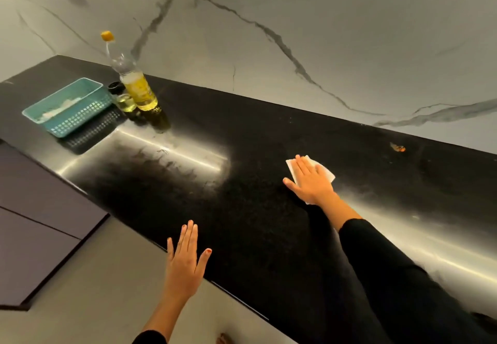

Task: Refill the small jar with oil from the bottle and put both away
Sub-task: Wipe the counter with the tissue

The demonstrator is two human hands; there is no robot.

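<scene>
A tall clear oil bottle [134,83] with a yellow cap stands at the far left of the black counter, about half full of yellow oil. Beside it, touching or nearly so, sits the small glass jar [125,101] holding some oil, with a black lid [115,87] just behind it. My right hand [309,179] lies flat on a white paper tissue [326,173] pressed to the counter, far right of the bottle. My left hand [185,260] hovers open at the counter's front edge, fingers together and empty.
A teal plastic basket [67,107] with something white inside stands left of the jar. The black counter [242,209] runs along a white marble wall [295,34]. A small orange scrap [399,148] lies at the back right. Grey cabinet fronts [35,209] sit below left.
</scene>
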